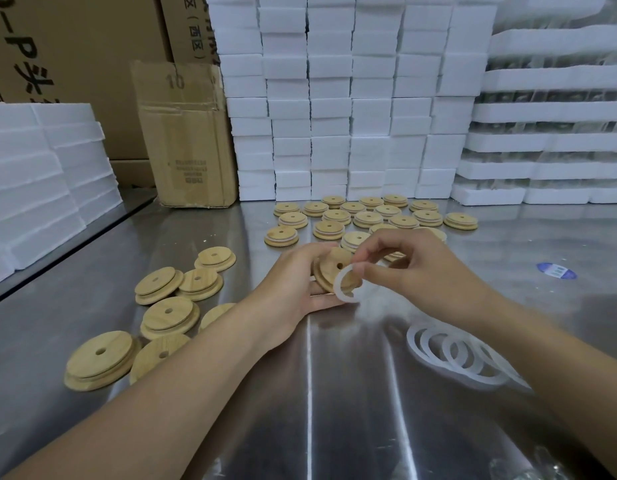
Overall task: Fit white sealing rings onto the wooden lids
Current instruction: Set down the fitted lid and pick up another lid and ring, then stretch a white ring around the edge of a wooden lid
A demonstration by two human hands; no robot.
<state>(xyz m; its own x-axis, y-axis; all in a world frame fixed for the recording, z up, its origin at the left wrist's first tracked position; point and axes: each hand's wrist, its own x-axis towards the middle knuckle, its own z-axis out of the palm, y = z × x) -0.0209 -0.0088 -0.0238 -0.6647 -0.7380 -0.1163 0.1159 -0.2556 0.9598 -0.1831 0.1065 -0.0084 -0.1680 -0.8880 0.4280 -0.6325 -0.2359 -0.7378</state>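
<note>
Loose rings (463,355) nearby; left grip (300,282) around lid (329,271), right grip (400,261) pinching ring (345,285).

Loose lids (168,317) lie lower left on the table (334,393), rings (463,355) lower right, ringed lids (369,214) centre behind the hands, foam blocks (352,98) stacked beyond, a carton (186,133) upper left.

1. A wooden lid (329,271) is held on its edge by the left hand (300,282).
2. A white ring (345,284) is pinched by the right hand (404,261) and pressed against the lid.
3. Bare lids (165,306) are spread on the metal table (92,258) at the left.
4. Loose rings (452,355) are piled at the right.
5. Lids with rings (362,214) are laid behind the hands.
</note>
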